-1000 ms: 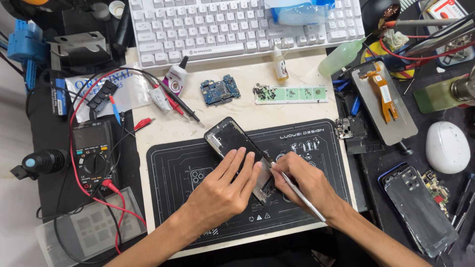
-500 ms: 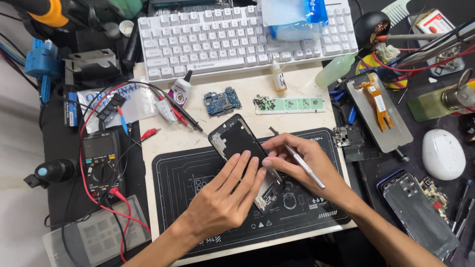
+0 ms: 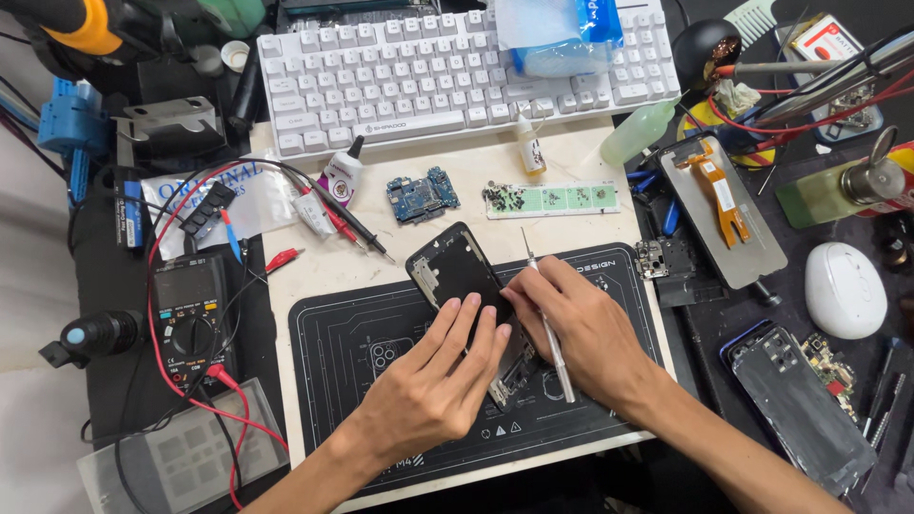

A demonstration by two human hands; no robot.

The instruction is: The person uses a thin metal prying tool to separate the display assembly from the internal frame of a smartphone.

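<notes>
An opened black phone frame [image 3: 455,271] lies at an angle on the dark work mat [image 3: 352,333]. My left hand [image 3: 433,381] lies flat over its lower half, fingers spread and pressing it down. My right hand [image 3: 581,328] touches the frame's right edge with the fingertips and holds a thin metal tool [image 3: 545,309] that points up and away from me. The frame's lower end [image 3: 509,376] shows between the two hands.
A white keyboard [image 3: 428,76] lies at the back. A small blue circuit board [image 3: 422,195], a green strip with tiny parts [image 3: 552,200] and a small bottle [image 3: 530,150] sit behind the mat. A multimeter [image 3: 190,319] with red leads is left; a white mouse [image 3: 844,288] and another phone [image 3: 800,405] right.
The tool in my right hand has swung from pointing down-right to pointing up. Both hands have shifted slightly up along the phone frame.
</notes>
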